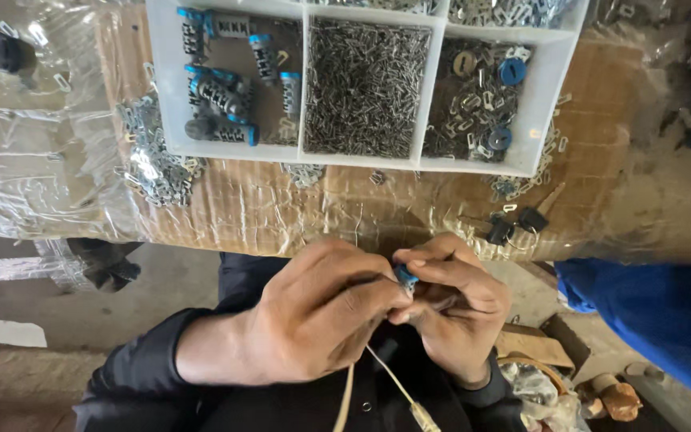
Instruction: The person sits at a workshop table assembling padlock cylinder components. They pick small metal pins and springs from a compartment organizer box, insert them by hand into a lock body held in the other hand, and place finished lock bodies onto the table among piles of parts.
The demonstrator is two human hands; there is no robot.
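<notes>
My left hand (313,316) and my right hand (457,304) meet low in the head view, fingers pinched together around a small part with a blue end (405,277). Most of that part is hidden between my fingertips. A thin pale cord (385,376) hangs down from under my hands. Beyond my hands lies a white divided tray (161,96). Its left compartment holds blue-capped cylinders (225,92), the middle one is full of small dark metal pins (365,88), and the right one has metal clips and round blue pieces (481,96).
The tray rests on a plastic-wrapped brown board (281,208). Loose metal clips (153,164) are piled left of the tray. Two small black pieces (513,226) lie near the board's front edge. Blue cloth (657,320) fills the lower right.
</notes>
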